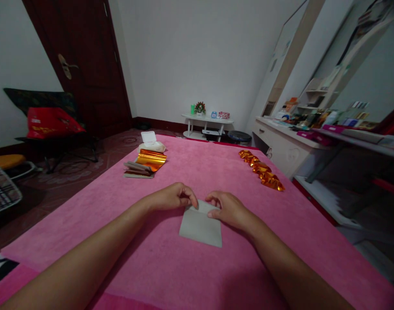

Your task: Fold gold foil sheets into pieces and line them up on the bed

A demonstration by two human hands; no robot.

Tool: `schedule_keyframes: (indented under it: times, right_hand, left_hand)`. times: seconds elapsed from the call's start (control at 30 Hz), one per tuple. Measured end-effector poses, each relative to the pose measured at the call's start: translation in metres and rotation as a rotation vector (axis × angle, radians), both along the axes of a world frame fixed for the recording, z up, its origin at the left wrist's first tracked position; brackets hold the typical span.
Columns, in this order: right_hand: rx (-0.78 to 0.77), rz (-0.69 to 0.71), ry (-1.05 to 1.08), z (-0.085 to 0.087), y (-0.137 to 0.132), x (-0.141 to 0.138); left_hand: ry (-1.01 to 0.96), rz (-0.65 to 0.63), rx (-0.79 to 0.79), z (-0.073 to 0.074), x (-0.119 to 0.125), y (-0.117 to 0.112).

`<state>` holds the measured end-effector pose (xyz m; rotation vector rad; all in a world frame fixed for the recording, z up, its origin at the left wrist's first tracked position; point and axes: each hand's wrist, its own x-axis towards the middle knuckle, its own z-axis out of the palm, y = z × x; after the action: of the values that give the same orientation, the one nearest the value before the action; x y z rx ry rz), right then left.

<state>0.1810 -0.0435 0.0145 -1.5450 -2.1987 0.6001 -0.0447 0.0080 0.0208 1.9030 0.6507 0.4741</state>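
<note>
A grey sheet of paper (201, 228) lies on the pink cloth (171, 267) in front of me, its far edge folded over. My left hand (179, 197) is closed with its fingertips on the far left corner of that fold. At the far right corner, my right hand (227, 207) pinches the same edge between thumb and fingers. Ahead on the left is a stack of gold foil paper (152, 160), grey on its back, with some sheets curled up. Several folded gold foil pieces (260, 169) sit in a row on the right.
Behind the foil stack stands a pack with a raised white lid (148, 137). A white dresser (281, 137) holding bottles is beyond the cloth on the right. A low white table (208, 118) is against the far wall. On the left, a red bag (53, 122) rests on a folding chair.
</note>
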Motion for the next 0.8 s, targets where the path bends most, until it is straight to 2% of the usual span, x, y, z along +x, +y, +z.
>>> schedule_keyframes:
  times: [0.1, 0.23, 0.33, 0.43, 0.5, 0.6, 0.8]
  right_hand:
    - [-0.082, -0.023, 0.009, 0.005, -0.003, 0.000]
    - [-0.068, -0.081, 0.032, 0.008, -0.005, -0.002]
    - [-0.073, -0.116, 0.142, 0.003, -0.002, -0.001]
    - [-0.171, -0.112, 0.394, -0.004, 0.003, 0.002]
    - [-0.244, -0.120, 0.572, -0.006, 0.007, 0.005]
    - [-0.235, -0.185, 0.704, -0.009, 0.011, 0.010]
    - [-0.105, -0.235, 0.756, -0.019, 0.019, 0.020]
  left_hand:
    - [-0.007, 0.034, 0.040, -0.006, 0.005, 0.000]
    - [-0.073, 0.186, 0.247, -0.013, 0.009, 0.000]
    - [-0.028, 0.201, 0.157, -0.016, 0.012, -0.001]
    - [-0.032, 0.239, 0.000, -0.015, 0.015, -0.003]
    - [-0.050, 0.284, -0.045, -0.014, 0.017, -0.004]
    - [-0.039, 0.336, -0.027, -0.013, 0.019, -0.004]
    - [-0.001, 0.383, 0.048, -0.015, 0.021, -0.002]
